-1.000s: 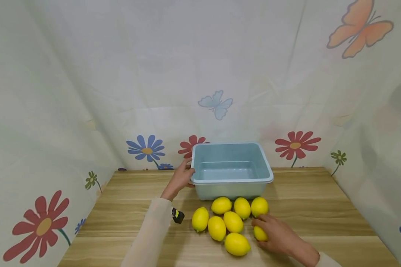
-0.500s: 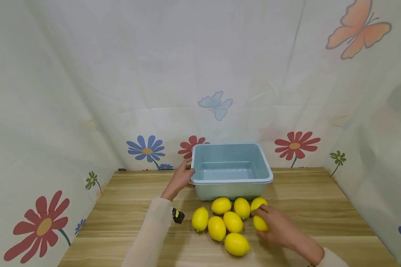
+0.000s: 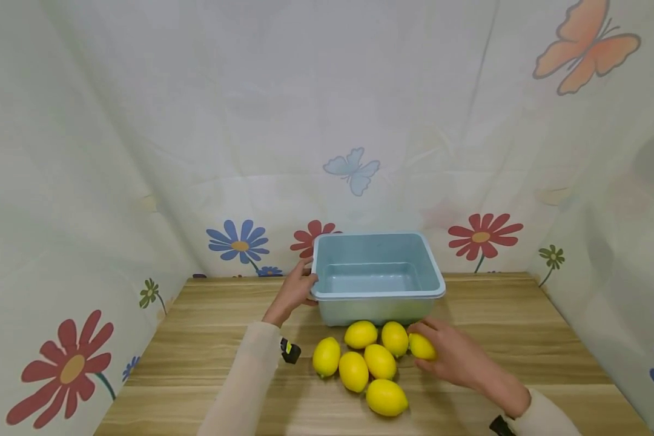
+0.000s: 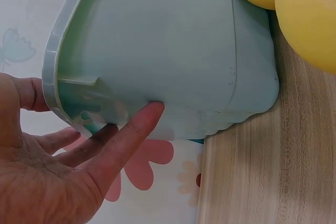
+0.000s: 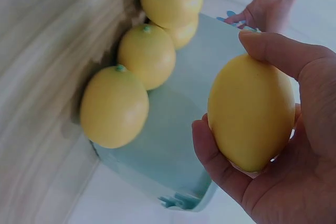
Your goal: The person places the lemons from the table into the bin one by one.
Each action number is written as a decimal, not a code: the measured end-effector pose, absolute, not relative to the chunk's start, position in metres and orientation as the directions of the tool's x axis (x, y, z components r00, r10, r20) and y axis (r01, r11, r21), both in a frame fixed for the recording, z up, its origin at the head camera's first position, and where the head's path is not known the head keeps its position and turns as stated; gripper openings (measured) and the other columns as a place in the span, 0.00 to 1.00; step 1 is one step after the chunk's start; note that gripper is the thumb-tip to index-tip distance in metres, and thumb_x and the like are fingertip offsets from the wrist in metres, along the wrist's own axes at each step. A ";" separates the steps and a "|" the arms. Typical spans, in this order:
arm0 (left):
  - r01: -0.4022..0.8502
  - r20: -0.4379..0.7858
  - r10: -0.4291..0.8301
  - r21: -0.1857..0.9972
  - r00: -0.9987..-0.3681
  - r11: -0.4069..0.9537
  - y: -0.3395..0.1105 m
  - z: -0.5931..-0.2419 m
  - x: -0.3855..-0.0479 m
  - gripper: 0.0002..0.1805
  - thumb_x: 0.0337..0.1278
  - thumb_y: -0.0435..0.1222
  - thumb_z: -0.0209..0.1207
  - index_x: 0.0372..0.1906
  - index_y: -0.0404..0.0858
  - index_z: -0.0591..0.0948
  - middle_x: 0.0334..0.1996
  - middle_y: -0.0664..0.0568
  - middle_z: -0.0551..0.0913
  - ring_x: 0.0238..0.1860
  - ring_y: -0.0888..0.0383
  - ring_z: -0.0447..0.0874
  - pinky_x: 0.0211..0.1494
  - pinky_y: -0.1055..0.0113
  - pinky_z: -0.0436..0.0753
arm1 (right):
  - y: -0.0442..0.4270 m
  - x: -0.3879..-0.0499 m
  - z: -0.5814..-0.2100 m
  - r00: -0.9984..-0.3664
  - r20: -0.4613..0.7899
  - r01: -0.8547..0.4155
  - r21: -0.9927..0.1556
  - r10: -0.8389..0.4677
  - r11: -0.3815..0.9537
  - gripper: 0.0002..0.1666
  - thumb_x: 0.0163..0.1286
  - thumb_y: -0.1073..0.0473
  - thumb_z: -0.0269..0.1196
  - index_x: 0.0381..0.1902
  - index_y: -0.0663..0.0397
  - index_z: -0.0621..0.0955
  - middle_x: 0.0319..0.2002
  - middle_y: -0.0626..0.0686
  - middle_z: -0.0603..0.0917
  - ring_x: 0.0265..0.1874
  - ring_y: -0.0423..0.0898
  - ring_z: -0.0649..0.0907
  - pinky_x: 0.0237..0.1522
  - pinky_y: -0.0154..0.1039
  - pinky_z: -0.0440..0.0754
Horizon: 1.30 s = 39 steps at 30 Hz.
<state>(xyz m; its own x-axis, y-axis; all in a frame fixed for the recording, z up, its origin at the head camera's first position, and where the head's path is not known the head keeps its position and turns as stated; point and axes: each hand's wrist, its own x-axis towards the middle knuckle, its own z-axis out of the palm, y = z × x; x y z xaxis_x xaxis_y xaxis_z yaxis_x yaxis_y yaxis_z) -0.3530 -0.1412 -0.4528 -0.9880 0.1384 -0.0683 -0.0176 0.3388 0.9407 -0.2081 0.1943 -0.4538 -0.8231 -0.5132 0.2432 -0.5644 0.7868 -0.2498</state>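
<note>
A pale blue plastic basin [image 3: 378,309] stands at the back of the table. My left hand [image 3: 295,287] grips its left rim; in the left wrist view the thumb sits at the rim and the fingers [image 4: 131,137] lie against the outer wall. My right hand [image 3: 455,356] holds a yellow lemon [image 5: 252,111] between thumb and fingers, raised off the tabletop. Other lemons [image 3: 380,362] lie in a loose group in front of the basin. A lemon behind my right hand is hidden in the head view but shows in the right wrist view [image 5: 114,107].
The wood-grain table [image 3: 218,339] runs back to a pale curtain [image 3: 305,109] printed with flowers and butterflies, which also hangs at both sides. A small black device [image 3: 290,351] is at my left wrist. No lemon shows inside the basin.
My right hand has lifted the lemon and moved it away from me toward the basin, covering another lemon from the head view. The left hand and basin stay in place.
</note>
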 end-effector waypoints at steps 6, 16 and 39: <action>-0.007 -0.057 0.133 0.937 -0.989 0.349 -0.142 -0.452 -0.353 0.33 0.67 0.41 0.50 0.75 0.46 0.59 0.68 0.38 0.70 0.50 0.42 0.82 0.35 0.55 0.89 | 0.194 -0.212 -0.444 -0.823 0.292 -0.555 -0.227 -0.488 0.800 0.30 0.53 0.47 0.75 0.52 0.48 0.81 0.49 0.48 0.82 0.41 0.43 0.81 0.45 0.44 0.86; -0.024 -0.070 0.123 0.939 -0.990 0.343 -0.141 -0.450 -0.353 0.33 0.66 0.41 0.50 0.75 0.46 0.60 0.67 0.37 0.70 0.50 0.42 0.83 0.34 0.54 0.89 | 0.193 -0.224 -0.422 -0.814 0.349 -0.554 -0.221 -0.465 0.803 0.32 0.52 0.48 0.76 0.54 0.52 0.81 0.53 0.54 0.82 0.42 0.49 0.83 0.45 0.49 0.87; -0.023 -0.073 0.144 0.947 -0.987 0.322 -0.142 -0.449 -0.352 0.33 0.67 0.41 0.50 0.76 0.45 0.58 0.70 0.35 0.67 0.53 0.41 0.81 0.37 0.53 0.89 | 0.179 -0.269 -0.377 -0.772 0.427 -0.600 -0.244 -0.472 0.762 0.30 0.56 0.50 0.74 0.55 0.55 0.79 0.46 0.53 0.82 0.34 0.45 0.80 0.38 0.38 0.85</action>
